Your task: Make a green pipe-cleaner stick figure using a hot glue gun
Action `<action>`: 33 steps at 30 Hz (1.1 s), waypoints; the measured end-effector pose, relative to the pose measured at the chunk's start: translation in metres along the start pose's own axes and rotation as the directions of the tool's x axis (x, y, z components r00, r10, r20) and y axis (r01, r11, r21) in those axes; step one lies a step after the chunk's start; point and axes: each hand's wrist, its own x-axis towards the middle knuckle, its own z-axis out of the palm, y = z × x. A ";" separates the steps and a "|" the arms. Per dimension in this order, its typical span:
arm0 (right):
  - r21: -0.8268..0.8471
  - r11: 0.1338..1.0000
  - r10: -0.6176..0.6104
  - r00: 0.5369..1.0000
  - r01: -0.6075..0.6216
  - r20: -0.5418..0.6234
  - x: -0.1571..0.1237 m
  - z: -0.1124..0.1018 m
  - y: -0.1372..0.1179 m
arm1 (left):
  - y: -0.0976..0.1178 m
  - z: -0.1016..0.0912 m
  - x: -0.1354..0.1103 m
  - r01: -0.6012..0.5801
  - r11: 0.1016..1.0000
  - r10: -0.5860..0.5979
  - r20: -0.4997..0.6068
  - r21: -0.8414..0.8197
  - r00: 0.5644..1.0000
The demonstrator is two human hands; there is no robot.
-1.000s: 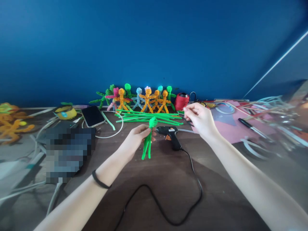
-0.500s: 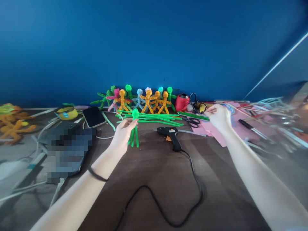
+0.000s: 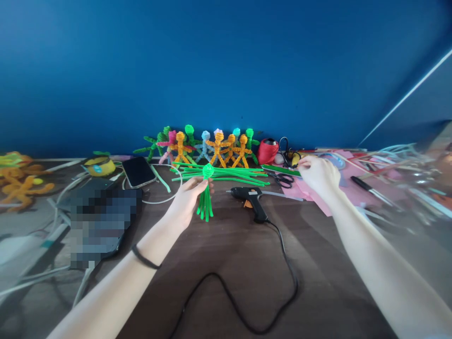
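My left hand (image 3: 186, 201) is closed around a green pipe-cleaner figure (image 3: 205, 197), held upright with its round head on top and its legs hanging down. My right hand (image 3: 317, 173) reaches to the right over the pink paper (image 3: 310, 190), fingers curled at the end of a green pipe cleaner (image 3: 280, 170) beside black scissors (image 3: 282, 178); whether it grips the pipe cleaner is unclear. A black glue gun (image 3: 251, 197) lies on the brown table between my hands. A pile of loose green pipe cleaners (image 3: 229, 173) lies behind it.
A row of finished pipe-cleaner figures (image 3: 212, 147) stands against the blue wall. A red spool (image 3: 267, 149) sits to their right. A phone (image 3: 138, 171), cables and a yellow object (image 3: 99, 165) lie at left. The glue gun's black cord (image 3: 261, 301) loops across the near table. Orange figures (image 3: 19, 181) lie far left.
My right hand moved right from above the glue gun to the pink paper and scissors. My left hand shifted left with the green figure, then slightly back right.
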 end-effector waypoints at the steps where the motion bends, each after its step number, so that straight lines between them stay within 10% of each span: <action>1: 0.003 0.999 0.052 0.999 -0.052 -0.008 -0.001 -0.002 -0.004 | 0.000 0.000 0.000 0.007 1.000 -0.007 0.008 -0.003 1.000; 6: 0.175 0.984 -0.036 0.977 -0.002 0.211 -0.013 -0.007 -0.030 | 0.001 0.002 0.000 0.041 0.999 -0.041 -0.023 0.003 0.999; 11: 0.415 0.899 -0.345 0.812 0.141 0.470 -0.047 -0.002 -0.063 | 0.004 0.006 -0.005 0.042 0.999 -0.042 -0.025 -0.004 0.999; 17: 0.112 0.969 -0.246 0.883 0.219 0.401 -0.065 0.006 -0.082 | 0.006 0.008 -0.007 0.022 1.000 -0.022 0.018 -0.015 1.000; 33: 0.138 0.961 -0.276 0.864 0.240 0.421 -0.053 0.013 -0.071 | 0.005 0.009 -0.009 0.056 0.998 -0.057 0.120 0.013 0.991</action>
